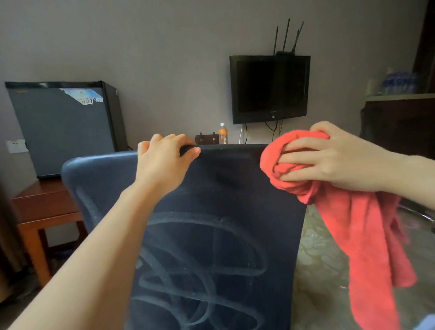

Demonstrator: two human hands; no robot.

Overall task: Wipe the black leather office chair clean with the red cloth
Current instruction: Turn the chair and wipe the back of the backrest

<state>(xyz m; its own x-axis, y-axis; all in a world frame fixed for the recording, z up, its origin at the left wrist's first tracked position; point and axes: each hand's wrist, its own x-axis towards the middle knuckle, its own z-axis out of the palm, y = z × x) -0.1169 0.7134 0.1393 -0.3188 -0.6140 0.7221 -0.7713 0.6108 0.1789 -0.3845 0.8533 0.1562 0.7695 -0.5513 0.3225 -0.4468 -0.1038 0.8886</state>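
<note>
Grips the top edge of the chair [234, 215] with the left hand [162, 160], fingers curled over the rim at about eleven o'clock of the backrest. Holds the cloth [358, 233] bunched in the right hand [331, 157] at the top corner, one o'clock, seemingly touching it, with a long loose tail hanging past the side toward five o'clock.

Looks like the start of a pass along the top edge. Brace hard with the left hand against swivelling or rolling. Draw the wad flat along the rim toward that hand, then work downward in overlapping strokes. Gather the hanging tail first, or risk trailing it over cleaned parts. Press firmly over the pale looping streaks [231, 272] from the centre down to six o'clock; probably dust, not yet wiped off.

Farther out: patterned carpet [327, 257] at four o'clock; a wooden table [43, 202] at nine o'clock with a small fridge [60, 133] on it; a bottle [222, 134] just behind the top edge at twelve; a dark television [268, 89] on the wall at one o'clock.
</note>
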